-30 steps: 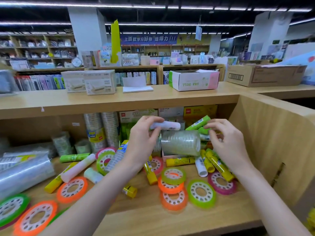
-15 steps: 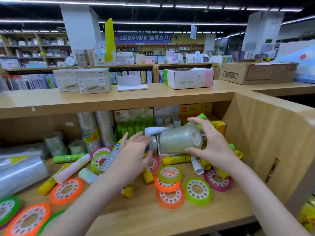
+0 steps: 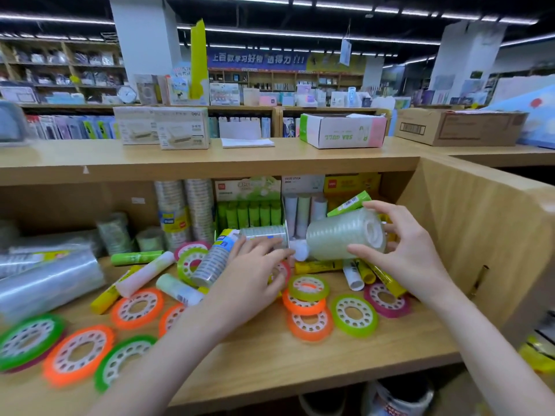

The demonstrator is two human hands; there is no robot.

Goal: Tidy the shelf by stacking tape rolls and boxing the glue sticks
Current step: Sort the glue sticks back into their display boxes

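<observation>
Two hands work over the shelf (image 3: 270,364): the right hand (image 3: 411,253) grips a clear stack of tape rolls (image 3: 342,235) tilted above scattered glue sticks (image 3: 318,267), the left hand (image 3: 249,277) reaching forward, fingers loosely extended.

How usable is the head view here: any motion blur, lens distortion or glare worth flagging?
Head view: the coloured tape rings at lower left are smeared by motion blur; the right hand and the clear tape stack it holds stay fairly sharp. Wide-angle distortion bows the wooden shelf top and splays both forearms. Ceiling strip lights glare slightly; the lighting is even, with soft shadows.
</observation>
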